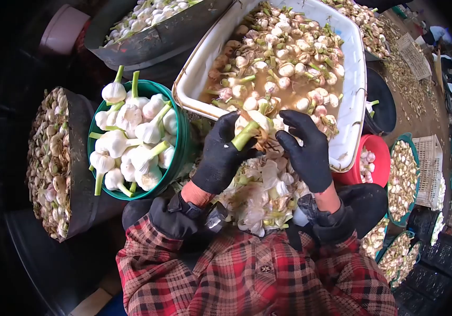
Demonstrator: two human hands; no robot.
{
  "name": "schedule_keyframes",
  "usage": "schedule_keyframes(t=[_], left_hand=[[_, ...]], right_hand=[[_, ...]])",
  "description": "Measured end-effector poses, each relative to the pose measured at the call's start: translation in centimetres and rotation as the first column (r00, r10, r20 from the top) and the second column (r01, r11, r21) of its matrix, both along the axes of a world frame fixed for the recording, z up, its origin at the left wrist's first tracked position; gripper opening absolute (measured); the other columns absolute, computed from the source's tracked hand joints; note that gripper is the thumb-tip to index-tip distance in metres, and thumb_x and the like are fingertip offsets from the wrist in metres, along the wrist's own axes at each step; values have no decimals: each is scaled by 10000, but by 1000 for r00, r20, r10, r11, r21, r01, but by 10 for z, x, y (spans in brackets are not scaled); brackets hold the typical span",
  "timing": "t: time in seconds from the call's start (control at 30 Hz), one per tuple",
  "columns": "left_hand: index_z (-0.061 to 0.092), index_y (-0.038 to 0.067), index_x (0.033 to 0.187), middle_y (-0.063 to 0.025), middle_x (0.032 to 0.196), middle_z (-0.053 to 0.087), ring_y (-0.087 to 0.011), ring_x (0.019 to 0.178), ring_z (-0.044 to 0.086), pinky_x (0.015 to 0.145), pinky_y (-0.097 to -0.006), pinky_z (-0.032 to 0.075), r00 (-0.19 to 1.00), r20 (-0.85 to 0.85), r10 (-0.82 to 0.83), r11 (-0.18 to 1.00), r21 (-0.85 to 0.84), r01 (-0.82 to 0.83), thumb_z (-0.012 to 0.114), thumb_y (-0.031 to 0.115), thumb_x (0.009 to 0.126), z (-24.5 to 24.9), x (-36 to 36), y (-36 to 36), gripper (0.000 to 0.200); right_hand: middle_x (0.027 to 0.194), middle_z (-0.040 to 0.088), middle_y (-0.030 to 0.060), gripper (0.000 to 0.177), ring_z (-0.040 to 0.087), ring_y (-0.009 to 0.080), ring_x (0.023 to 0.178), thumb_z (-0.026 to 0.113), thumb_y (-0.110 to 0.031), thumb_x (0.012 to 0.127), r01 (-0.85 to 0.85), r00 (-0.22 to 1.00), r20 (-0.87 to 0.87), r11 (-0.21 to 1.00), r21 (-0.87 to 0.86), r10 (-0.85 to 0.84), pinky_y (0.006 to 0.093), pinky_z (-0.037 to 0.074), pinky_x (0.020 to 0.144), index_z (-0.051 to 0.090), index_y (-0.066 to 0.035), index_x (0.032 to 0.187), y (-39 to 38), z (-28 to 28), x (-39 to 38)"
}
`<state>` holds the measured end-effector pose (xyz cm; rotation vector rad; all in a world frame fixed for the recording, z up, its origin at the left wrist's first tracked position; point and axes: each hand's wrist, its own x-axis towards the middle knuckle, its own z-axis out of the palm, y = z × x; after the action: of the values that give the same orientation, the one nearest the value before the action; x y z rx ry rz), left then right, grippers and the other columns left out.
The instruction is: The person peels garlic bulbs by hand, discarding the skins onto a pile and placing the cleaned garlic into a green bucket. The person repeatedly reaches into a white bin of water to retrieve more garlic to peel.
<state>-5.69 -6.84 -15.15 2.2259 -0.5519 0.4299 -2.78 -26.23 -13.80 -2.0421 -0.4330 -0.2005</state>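
Observation:
My left hand (220, 152), in a black glove, is wrapped round a garlic bulb (260, 125) by its thick green stem, which points down and left. My right hand (307, 150), gloved too, is beside the bulb with its fingers curved and apart, holding nothing that shows. Loose brown skin hangs from the bulb. Below my hands lies a heap of peeled skins (260, 203) in my lap. A green bucket (184, 152) to the left holds white bulbs with short stems. Just beyond my hands is a white tub (353, 105) of garlic in brownish water.
A dark container (86, 168) of unpeeled garlic stands at the far left, another dark container (168, 42) of white bulbs at the top. A red bucket (379, 171) with small bulbs sits at the right, near green baskets and a pale crate (427, 168).

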Motion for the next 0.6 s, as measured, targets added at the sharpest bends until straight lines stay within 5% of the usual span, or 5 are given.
schedule_keyframes(t=[0.03, 0.07, 0.2, 0.4, 0.6], left_hand=[[478, -22, 1241, -108, 1194, 555, -222, 1075, 574, 913, -353, 492, 934, -355, -49, 841, -520, -153, 737, 92, 814, 1, -1, -7, 512], [486, -26, 1222, -109, 1194, 554, -208, 1073, 571, 905, -336, 490, 764, -583, -278, 434, -785, -441, 744, 89, 803, 1, -3, -12, 505], [485, -31, 1188, -116, 1160, 563, -192, 1055, 580, 918, -308, 484, 976, -204, 78, 887, -433, -161, 726, -16, 767, -15, -14, -14, 485], [498, -30, 1196, -108, 1146, 586, -182, 1067, 572, 949, -325, 462, 876, -474, -90, 611, -721, -327, 757, -4, 733, -4, -10, -10, 532], [530, -21, 1169, -123, 1115, 580, -199, 1033, 598, 893, -310, 497, 898, -438, 39, 728, -603, -326, 770, 10, 701, -12, -11, -13, 527]], right_hand=[[1072, 620, 127, 363, 641, 241, 927, 731, -92, 784, 20, 994, -111, 985, 171, 0, 306, 521, 753, 616, -27, 1122, 7, 6, -6], [1072, 620, 127, 363, 641, 241, 927, 731, -92, 784, 20, 993, -114, 986, 168, -1, 306, 521, 753, 616, -27, 1122, 17, 15, -13], [989, 620, 133, 368, 647, 251, 869, 767, -97, 735, 82, 994, 71, 996, -27, -80, 323, 524, 706, 624, -22, 1065, 33, 11, -26], [896, 642, 124, 265, 660, 233, 759, 717, 6, 739, 88, 981, -175, 996, 28, -82, 320, 524, 672, 650, -16, 995, 9, 1, -37], [889, 632, 112, 215, 652, 267, 763, 716, -40, 747, 153, 986, 71, 987, -48, -150, 341, 521, 673, 657, -47, 954, 19, 18, -34]])
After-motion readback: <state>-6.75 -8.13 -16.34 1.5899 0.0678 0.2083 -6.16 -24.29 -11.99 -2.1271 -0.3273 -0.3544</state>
